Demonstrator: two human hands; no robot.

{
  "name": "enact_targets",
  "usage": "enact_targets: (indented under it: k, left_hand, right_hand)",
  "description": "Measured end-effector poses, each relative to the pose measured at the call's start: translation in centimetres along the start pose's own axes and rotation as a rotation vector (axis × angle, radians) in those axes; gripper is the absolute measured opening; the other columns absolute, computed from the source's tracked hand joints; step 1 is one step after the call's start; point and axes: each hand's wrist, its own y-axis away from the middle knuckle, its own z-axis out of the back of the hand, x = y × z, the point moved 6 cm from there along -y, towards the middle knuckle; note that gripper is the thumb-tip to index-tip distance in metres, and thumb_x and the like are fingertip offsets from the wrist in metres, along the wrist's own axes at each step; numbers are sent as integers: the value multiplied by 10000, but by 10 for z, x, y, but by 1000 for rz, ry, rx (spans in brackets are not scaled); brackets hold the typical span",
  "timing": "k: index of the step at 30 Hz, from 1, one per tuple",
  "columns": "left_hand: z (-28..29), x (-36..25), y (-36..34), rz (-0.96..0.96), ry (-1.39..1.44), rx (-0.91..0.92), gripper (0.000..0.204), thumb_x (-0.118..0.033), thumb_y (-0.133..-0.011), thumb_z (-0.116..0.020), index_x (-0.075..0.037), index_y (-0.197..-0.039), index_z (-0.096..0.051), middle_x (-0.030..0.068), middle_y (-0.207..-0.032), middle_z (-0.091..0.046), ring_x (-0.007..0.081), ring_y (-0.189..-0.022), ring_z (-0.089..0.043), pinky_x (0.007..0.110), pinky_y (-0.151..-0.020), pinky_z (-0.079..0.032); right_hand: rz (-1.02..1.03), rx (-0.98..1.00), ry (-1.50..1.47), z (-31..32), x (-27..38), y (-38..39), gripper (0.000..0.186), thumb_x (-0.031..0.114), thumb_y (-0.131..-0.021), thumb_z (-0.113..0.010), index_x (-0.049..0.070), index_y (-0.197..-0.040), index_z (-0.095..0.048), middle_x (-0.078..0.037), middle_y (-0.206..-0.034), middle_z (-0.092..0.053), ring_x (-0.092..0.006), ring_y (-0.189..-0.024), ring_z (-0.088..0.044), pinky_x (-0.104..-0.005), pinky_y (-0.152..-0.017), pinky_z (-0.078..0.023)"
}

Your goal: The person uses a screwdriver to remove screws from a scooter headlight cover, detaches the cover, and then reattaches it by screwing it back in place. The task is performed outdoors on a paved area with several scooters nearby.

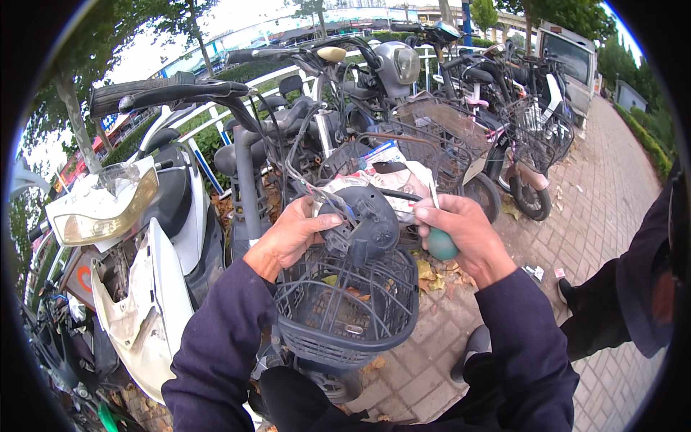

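Observation:
My left hand (pixel 296 234) grips the left side of a black plastic headlight housing (pixel 371 216), its thumb resting across the top near some loose wires (pixel 294 162). The housing sits above a black plastic basket (pixel 345 342) on an electric bike. Just right of the housing, my right hand (pixel 461 237) is closed round what looks like a screwdriver (pixel 442 245), with a rounded green handle end below the fingers. A thin pale shaft rises past the thumb; its tip is hard to make out. Behind the housing lies a white and red plastic bag (pixel 389 173).
A white scooter (pixel 147 309) with a detached-looking headlamp (pixel 108 205) stands close on my left. Several parked bikes with wire baskets (pixel 446 133) line a white railing. Another person's dark-clad leg (pixel 601 309) is at my right, on brick paving (pixel 597 187).

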Motion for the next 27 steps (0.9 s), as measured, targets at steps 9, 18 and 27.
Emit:
enact_targets:
  k: [9, 18, 27]
  left_hand:
    - [-3, -2, 0, 10, 11, -17, 594, -95, -918, -830, 20, -1409, -515, 95, -1268, -694, 200, -1098, -731, 389, -917, -638]
    - [-4, -3, 1, 13, -1, -36, 607, -101, -907, -844, 32, -1396, -511, 100, -1256, -692, 185, -1081, -728, 354, -883, -641]
    - [-4, -5, 3, 34, -36, -39, 616, -130, -903, -852, 25, -1393, -513, 92, -1233, -699, 178, -1080, -727, 350, -879, -634]
  right_hand:
    - [15, 70, 56, -30, 1, -49, 190, 80, -955, -765, -24, -1113, -752, -48, -908, -730, -104, -757, -670, -271, -653, -567]
    - [112, 52, 291, -38, 6, -63, 151, 80, -917, -784, -29, -1021, -775, -31, -869, -729, -99, -754, -637, -253, -695, -515]
    - [282, 16, 766, -44, 19, -75, 174, 156, -879, -803, -11, -924, -780, -85, -797, -739, -136, -757, -668, -345, -726, -516]
